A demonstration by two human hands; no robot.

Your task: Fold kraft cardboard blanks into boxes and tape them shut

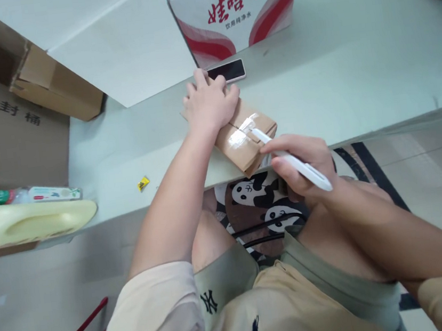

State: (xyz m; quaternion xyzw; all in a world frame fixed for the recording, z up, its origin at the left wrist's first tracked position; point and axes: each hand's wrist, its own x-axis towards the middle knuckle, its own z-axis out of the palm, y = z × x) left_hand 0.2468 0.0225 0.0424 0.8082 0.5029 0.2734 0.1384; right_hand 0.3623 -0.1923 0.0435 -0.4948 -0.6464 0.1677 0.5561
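Observation:
A small brown cardboard box lies at the table's front edge, with shiny clear tape across its top. Over the far end of the box, my left hand grips it with bent fingers and covers that part. My right hand is closed around a white utility knife. The knife's tip rests at the tape near the right side of the box; the blade itself is too small to make out. Just beyond my left fingers lies a phone with a dark screen.
A white-and-red carton and a white panel stand behind the box. Large cardboard cartons rise at the left, near a pale yellow bottle and a clear bottle. A small yellow packet lies on the pale table.

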